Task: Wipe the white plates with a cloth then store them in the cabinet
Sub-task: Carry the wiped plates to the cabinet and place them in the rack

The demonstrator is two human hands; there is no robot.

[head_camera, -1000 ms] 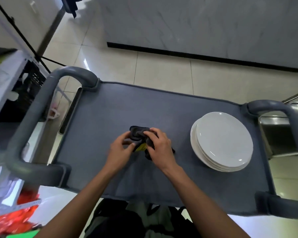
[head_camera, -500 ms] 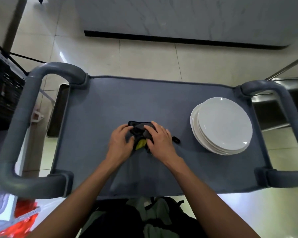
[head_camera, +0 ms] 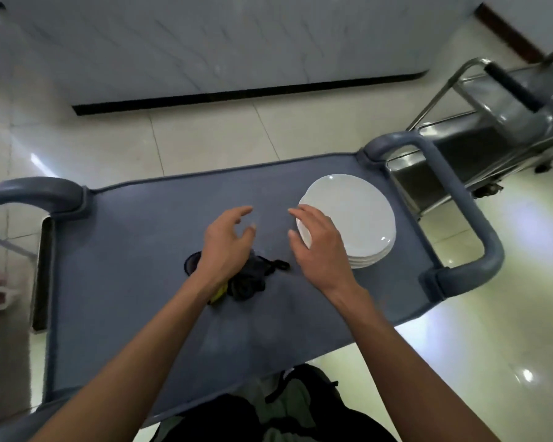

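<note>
Hovering above the grey cart top (head_camera: 134, 250), both hands are seen with nothing held. The left hand (head_camera: 225, 247) is spread, its fingers loosely apart, and the dark cloth (head_camera: 249, 280) (crumpled, with a yellow tag showing at its near edge) is partly covered by that wrist. The right hand (head_camera: 318, 247) is also spread wide, its fingers reaching over the near-left rim of the stack of white plates (head_camera: 355, 218); contact cannot be judged. A steel trolley (head_camera: 479, 145) is seen beyond the right hand, past the cart's handle (head_camera: 470, 224).
</note>
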